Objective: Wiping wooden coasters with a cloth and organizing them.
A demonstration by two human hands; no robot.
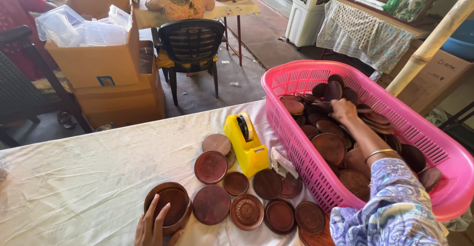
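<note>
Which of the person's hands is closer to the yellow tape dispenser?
The right hand, though not by much. It reaches into the pink basket, just right of the tape dispenser. The left hand rests on a wooden bowl at the table's near edge, farther off.

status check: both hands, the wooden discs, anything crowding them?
Left hand resting on round wooden dish. Right hand down among discs in pink basket. Yellow tape dispenser beside the basket.
</note>
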